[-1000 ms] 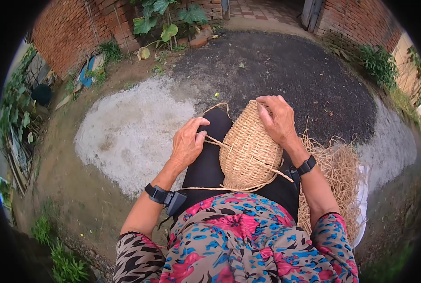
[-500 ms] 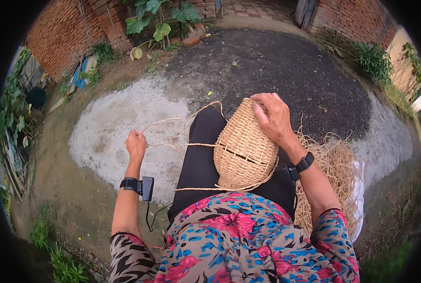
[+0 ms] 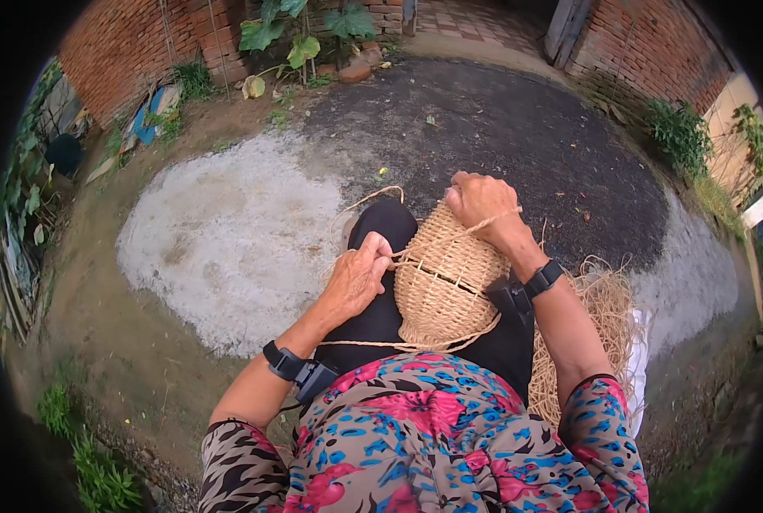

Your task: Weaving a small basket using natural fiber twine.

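Observation:
A tan woven basket (image 3: 443, 309), rounded and narrowing toward its far end, lies across my lap on dark trousers. A dark gap with bare ribs runs across its weave. My right hand (image 3: 482, 202) is closed over the far end of the basket. Close to the basket's left side, my left hand (image 3: 361, 272) pinches a straw-coloured cord (image 3: 400, 258) that comes off the weave by the gap. Part of the cord loops over my left knee, and a strand crosses the basket to my right wrist. Another cord (image 3: 356, 344) stretches left from the near end.
A tangled heap of loose cord (image 3: 602, 312) lies on a white sheet (image 3: 640, 350) beside my right leg. Pale and dark patches of ground spread ahead. Brick walls (image 3: 125, 60), leafy plants (image 3: 292, 38) and a paved opening (image 3: 476, 26) stand beyond. Dark straps with small devices circle both wrists.
My left hand has come in from the far left to the basket's left side, still with cord. My right hand has turned over at the far end, and a cord now crosses its wrist.

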A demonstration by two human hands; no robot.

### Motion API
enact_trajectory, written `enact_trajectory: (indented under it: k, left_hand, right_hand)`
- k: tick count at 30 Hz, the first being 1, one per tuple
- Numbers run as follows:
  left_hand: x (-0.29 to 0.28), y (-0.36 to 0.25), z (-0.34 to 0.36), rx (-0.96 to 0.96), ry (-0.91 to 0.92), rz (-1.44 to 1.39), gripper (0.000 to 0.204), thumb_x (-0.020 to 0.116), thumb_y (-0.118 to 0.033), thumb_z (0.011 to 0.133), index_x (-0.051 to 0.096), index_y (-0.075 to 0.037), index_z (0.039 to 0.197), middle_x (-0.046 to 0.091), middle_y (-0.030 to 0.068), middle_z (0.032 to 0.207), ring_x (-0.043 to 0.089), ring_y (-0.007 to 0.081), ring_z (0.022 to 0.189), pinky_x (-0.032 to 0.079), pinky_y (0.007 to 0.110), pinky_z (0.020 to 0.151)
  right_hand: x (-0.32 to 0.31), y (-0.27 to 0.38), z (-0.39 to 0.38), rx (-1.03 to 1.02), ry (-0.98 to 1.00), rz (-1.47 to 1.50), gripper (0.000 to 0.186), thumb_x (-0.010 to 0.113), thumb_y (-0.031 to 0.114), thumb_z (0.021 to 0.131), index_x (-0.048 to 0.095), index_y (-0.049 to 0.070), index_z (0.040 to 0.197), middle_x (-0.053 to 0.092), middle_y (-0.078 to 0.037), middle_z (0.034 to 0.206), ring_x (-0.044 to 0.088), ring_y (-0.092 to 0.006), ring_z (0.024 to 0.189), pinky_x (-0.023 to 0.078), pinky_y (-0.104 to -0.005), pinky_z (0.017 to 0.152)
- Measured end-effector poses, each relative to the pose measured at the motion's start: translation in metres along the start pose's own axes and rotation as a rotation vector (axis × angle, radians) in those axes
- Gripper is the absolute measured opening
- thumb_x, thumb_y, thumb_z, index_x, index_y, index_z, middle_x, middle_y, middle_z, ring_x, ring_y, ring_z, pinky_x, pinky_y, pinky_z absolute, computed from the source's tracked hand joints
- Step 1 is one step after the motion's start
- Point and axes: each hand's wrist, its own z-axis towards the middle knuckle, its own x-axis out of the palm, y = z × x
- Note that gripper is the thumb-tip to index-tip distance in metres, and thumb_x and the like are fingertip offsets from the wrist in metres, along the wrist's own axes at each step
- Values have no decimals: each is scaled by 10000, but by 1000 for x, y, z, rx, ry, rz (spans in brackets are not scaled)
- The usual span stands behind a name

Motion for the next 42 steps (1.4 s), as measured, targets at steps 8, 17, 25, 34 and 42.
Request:
enact_trajectory:
  k: [8, 17, 25, 34, 42]
  left_hand:
    - [-2, 16, 6, 123, -99, 29, 114, 503, -158, 962, 467, -71, 1027, 493, 8, 724, 459, 81, 606, 361, 237, 462]
    - [-92, 0, -9, 46, -413, -105, 120, 644, -145, 914, 678, -31, 903, 638, 5, 771, 542, 65, 686, 447, 241, 642]
    - [-19, -20, -10, -73, -14, -404, 145, 680, -166, 919, 659, -22, 919, 600, -19, 759, 506, 45, 673, 407, 214, 605]
    - [-8, -20, 0, -254, 68, -565, 154, 682, -166, 914, 630, -33, 972, 622, 6, 753, 523, 50, 610, 404, 212, 528]
    - [-7, -41, 3, -373, 60, -300, 147, 668, -122, 864, 635, -18, 962, 648, 19, 735, 577, 71, 597, 496, 236, 548]
  right_hand:
    - [-9, -6, -10, 18, -74, 125, 344, 550, 302, 841, 660, -23, 818, 679, -237, 775, 671, -395, 726, 522, -477, 706]
    - [-34, 0, -32, -61, -335, 268, 259, 607, 206, 854, 690, 3, 992, 709, -172, 893, 691, -315, 802, 537, -401, 722]
    - [-37, 10, -37, -124, -401, 279, 209, 617, 129, 841, 679, -3, 990, 701, -163, 896, 684, -304, 800, 534, -399, 724]
    - [-45, 15, -37, -184, -472, 264, 200, 632, 103, 830, 663, -7, 994, 694, -167, 905, 677, -317, 809, 531, -401, 720]
    - [-56, 23, -46, -258, -471, 145, 202, 636, 72, 820, 641, 5, 1011, 662, -153, 852, 647, -300, 760, 507, -398, 684]
